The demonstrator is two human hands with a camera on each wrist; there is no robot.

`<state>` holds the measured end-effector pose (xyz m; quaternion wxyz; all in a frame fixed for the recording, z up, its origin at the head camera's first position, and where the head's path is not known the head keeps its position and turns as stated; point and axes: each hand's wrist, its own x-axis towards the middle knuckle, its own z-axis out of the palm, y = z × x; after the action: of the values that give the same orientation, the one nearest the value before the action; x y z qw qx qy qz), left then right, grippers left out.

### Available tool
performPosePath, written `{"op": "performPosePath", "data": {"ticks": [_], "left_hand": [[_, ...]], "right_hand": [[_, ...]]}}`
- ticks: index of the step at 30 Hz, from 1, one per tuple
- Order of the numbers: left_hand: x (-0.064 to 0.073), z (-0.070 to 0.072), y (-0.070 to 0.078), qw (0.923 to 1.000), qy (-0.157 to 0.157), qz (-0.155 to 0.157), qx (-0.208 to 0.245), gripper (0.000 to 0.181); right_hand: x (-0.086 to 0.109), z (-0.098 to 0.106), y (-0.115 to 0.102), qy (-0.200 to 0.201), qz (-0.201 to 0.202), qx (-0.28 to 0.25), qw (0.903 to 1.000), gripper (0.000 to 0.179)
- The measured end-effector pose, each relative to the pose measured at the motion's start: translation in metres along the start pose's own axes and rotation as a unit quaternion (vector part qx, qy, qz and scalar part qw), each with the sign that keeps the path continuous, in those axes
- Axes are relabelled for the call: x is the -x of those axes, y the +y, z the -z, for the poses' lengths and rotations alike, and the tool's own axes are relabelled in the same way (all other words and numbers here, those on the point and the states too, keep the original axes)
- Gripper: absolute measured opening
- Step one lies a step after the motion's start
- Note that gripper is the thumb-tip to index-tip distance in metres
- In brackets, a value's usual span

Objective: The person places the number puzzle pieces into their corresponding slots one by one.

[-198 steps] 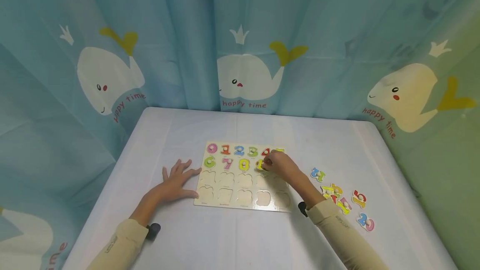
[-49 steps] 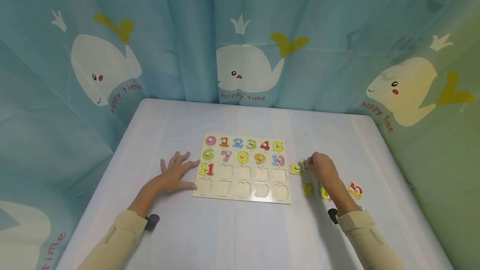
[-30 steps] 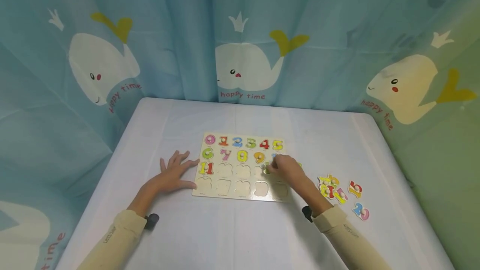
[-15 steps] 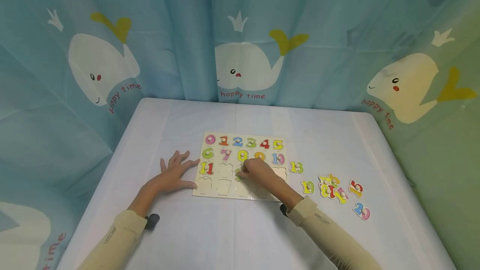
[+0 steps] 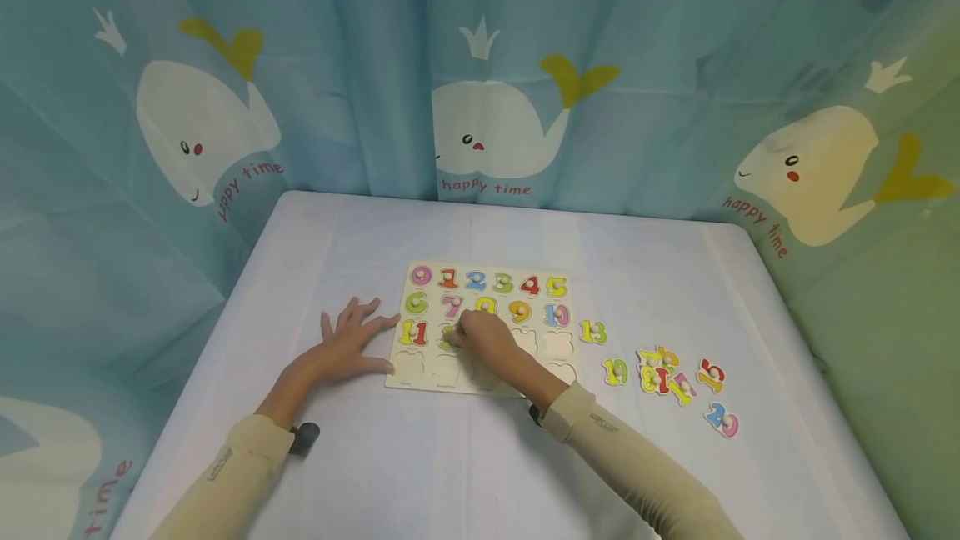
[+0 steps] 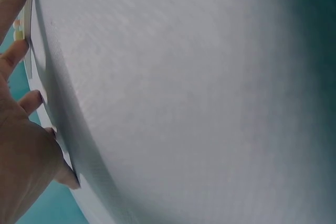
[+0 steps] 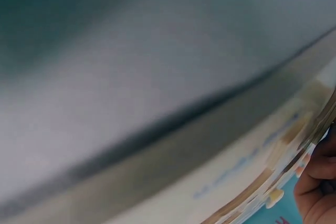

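Note:
A wooden number puzzle board (image 5: pixel 429 383) lies on the table, with knobbed digits 0 to 11 in its upper recesses. My left hand (image 5: pixel 350 350) spreads its fingers on the tabletop, index finger and thumb tips at the board's left edge; the left wrist view shows these fingers (image 6: pixel 11 59) against that edge. My right hand (image 5: pixel 491 344) pinches a mostly hidden number piece (image 5: pixel 446 339), green where it shows, over the recess right of the 11 (image 5: pixel 413 333). In the right wrist view the curled right hand (image 7: pixel 319 184) shows at the board's edge.
Right of the board lie pieces 13 (image 5: pixel 592 332) and 19 (image 5: pixel 616 372). Farther right are a heap of overlapping number pieces (image 5: pixel 662 373), a 15 (image 5: pixel 711 376) and a 20 (image 5: pixel 722 420). A blue whale-print curtain (image 5: pixel 360 90) hangs behind the table.
Since the oldest frame the 9, 10 and 11 have come to sit in recesses, and 13 and 19 lie apart from the heap. Lately my right hand carried its piece left across the board.

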<state>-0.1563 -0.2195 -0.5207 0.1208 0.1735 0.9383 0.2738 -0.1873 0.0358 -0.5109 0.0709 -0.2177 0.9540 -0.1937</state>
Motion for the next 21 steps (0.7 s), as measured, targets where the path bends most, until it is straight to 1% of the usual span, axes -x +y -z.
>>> {"op": "performPosePath", "data": {"ticks": [7,12,16,19,21], "left_hand": [[-0.001,-0.002,0.000,1.0000,0.000,0.003,-0.005,0.081],[-0.001,-0.001,0.000,0.9999,-0.001,0.008,-0.009,0.081],[-0.001,-0.001,0.000,1.0000,0.002,0.006,-0.007,0.081],[-0.001,-0.001,0.000,1.0000,0.001,0.004,-0.005,0.081],[-0.001,-0.001,0.000,1.0000,0.000,0.005,-0.004,0.082]], "right_hand": [[-0.008,-0.004,-0.003,-0.006,0.000,0.021,0.9998,0.027],[-0.010,-0.006,-0.004,-0.019,-0.016,0.016,0.9996,0.027],[-0.007,-0.006,-0.003,-0.031,-0.021,-0.014,0.9992,0.028],[-0.002,-0.002,0.001,-0.042,-0.012,-0.052,0.9977,0.028],[0.003,0.001,0.005,-0.042,-0.003,-0.074,0.9964,0.028]]}}
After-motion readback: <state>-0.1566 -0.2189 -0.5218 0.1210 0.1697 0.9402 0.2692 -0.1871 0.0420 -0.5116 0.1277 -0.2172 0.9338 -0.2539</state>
